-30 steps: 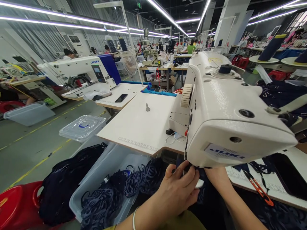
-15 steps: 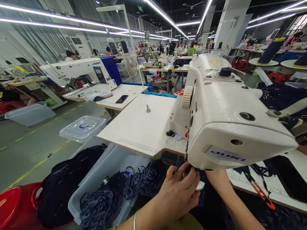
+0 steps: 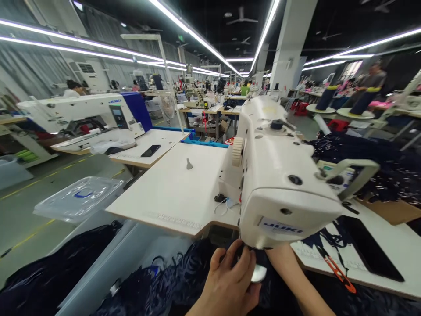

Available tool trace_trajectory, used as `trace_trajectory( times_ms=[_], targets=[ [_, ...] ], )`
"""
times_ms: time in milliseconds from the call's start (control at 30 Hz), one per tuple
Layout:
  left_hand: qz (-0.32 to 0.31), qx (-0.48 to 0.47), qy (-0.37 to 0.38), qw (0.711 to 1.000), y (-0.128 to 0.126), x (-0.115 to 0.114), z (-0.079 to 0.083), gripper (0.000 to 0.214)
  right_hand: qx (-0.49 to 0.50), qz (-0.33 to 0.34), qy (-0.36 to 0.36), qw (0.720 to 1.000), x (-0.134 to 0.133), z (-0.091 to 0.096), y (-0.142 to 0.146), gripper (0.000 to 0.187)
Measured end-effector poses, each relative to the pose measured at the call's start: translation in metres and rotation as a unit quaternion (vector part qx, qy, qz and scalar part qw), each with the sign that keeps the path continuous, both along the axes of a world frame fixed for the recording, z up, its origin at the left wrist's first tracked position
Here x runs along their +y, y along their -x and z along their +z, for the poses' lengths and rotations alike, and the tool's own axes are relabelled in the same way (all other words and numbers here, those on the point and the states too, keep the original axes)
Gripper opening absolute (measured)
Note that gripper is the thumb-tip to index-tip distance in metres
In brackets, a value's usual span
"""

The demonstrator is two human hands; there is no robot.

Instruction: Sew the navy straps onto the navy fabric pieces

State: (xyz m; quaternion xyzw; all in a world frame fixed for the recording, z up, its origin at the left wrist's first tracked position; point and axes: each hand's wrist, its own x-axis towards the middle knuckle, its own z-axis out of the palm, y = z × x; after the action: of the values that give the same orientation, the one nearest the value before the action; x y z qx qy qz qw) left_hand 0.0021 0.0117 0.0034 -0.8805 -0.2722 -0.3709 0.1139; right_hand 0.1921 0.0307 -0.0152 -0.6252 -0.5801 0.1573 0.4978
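Note:
At the front end of a white JUKI sewing machine point(image 3: 286, 210), my left hand point(image 3: 230, 278) reaches in under the machine head. Its fingers are curled and bunched together; whatever they grip is hidden by them. Close beside these fingers is a white rounded machine part point(image 3: 258, 274). My right hand point(image 3: 279, 256) goes behind the machine head, with only the wrist and forearm showing, so its fingers are hidden. Dark navy fabric point(image 3: 276, 294) hangs below and between my hands.
On the left, a clear bin point(image 3: 95, 263) holds dark strips, with a lidded box point(image 3: 79, 197) beyond. Orange thread snips point(image 3: 338, 272) and a black phone-like slab point(image 3: 371, 250) lie right. A phone point(image 3: 151, 151) rests on the far table. A person point(image 3: 373, 83) stands at the back right.
The head view has turned right and tilted up, so the scene sits further left and lower. My hands keep much the same place at the machine head.

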Motion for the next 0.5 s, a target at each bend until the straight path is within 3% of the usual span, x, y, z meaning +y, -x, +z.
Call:
trace_trajectory(
  times_ms=[133,233,367,500],
  targets=[
    [-0.007,-0.048,-0.032,0.998,-0.003,0.008,-0.008,0.028,0.017,-0.021,-0.014,1.0,-0.007,0.004,0.004,0.032],
    [-0.003,-0.053,-0.031,0.998,-0.002,0.009,-0.01,0.029,0.093,-0.041,0.029,0.994,-0.021,-0.006,0.006,0.036],
    [-0.004,-0.037,-0.034,0.999,-0.001,0.009,-0.011,0.03,0.221,-0.079,0.086,0.968,-0.034,-0.044,0.007,0.039],
    [-0.013,-0.028,-0.047,0.998,-0.004,0.009,-0.014,0.03,0.262,-0.091,0.111,0.954,-0.03,-0.086,0.013,0.046]
  ],
)
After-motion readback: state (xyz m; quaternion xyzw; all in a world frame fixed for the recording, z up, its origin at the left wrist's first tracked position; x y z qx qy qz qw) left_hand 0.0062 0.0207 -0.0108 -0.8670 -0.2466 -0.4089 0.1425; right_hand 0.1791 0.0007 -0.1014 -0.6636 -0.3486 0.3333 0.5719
